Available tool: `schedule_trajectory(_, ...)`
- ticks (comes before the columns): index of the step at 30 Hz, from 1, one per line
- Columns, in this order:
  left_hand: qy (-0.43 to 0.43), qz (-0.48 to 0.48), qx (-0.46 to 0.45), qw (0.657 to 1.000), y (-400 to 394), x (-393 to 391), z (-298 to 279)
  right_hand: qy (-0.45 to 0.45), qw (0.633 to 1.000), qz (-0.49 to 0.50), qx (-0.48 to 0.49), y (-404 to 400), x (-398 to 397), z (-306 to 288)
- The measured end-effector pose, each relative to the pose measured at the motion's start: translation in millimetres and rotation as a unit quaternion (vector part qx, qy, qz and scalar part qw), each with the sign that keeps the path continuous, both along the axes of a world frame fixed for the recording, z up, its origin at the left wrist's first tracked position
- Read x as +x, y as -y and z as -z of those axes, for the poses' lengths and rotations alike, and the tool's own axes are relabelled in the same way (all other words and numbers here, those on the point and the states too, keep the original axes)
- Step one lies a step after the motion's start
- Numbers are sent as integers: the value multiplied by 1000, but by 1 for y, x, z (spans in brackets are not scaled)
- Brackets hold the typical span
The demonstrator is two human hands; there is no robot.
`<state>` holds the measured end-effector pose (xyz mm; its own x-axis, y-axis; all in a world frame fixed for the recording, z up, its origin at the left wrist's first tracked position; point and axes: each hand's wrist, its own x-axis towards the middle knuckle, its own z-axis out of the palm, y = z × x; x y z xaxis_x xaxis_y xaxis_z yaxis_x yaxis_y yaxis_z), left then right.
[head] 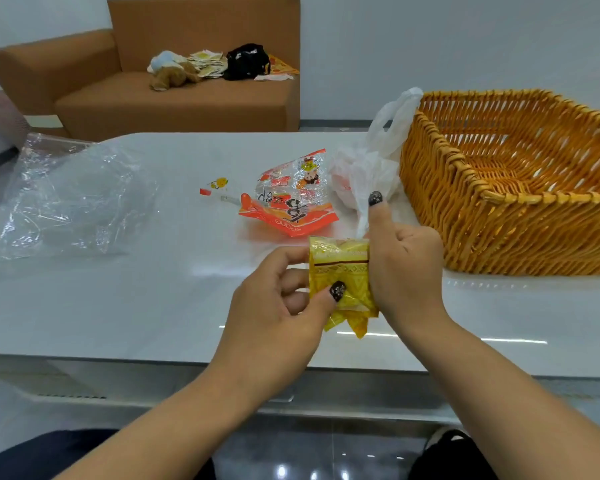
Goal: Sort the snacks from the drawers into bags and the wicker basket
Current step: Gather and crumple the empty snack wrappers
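1. Head view, lower centre of the frame: the left hand pinches the yellow snack packet with thumb over its lower face and fingers curled behind, while the right hand grips the packet's right edge, thumb raised; the packet is held above the bench, near its front edge
2. Centre of the frame: a red-and-clear snack wrapper lies on the bench just beyond the hands, with a small printed scrap to its left; bare bench surface lies between them and the front edge
3. Right of centre: a crumpled white plastic bag sits touching the left wall of the wicker basket, which fills the right side and runs out of the frame's right edge; nothing shows on its visible floor
4. Left of the frame: a clear plastic bag lies loose near the bench's left edge, well apart from the hands
5. Upper left: a brown sofa behind the bench carries a plush toy, papers and a black bag
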<state>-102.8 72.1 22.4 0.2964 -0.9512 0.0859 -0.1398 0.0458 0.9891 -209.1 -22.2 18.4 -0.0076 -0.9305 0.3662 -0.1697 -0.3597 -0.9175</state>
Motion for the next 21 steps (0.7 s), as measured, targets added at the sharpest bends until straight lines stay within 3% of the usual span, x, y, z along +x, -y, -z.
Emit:
schedule_trajectory(5, -48, 26, 36, 998, 3, 1, -7, -76, 992, 15, -104, 1, 3, 2)
schedule_trajectory(7, 22, 6, 53, 998, 5, 0, -5, -83, 990, 18, -116, 0, 6, 5)
schedule_trajectory(10, 146, -73, 3, 987, -8, 12, -1, -30, 997, -24, -62, -15, 23, 4)
schedule_trajectory(13, 199, -116, -59, 971, -2, 15, -10, 79, 995, -46, 34, -17, 25, -2)
schedule_trajectory(16, 241, -127, -117, 955, 10, 12, -21, 102, 993, -31, 52, -15, 22, -8)
schedule_trajectory(21, 192, -133, -119, 965, 0, 9, -25, 108, 992, -57, -12, -22, 20, -22)
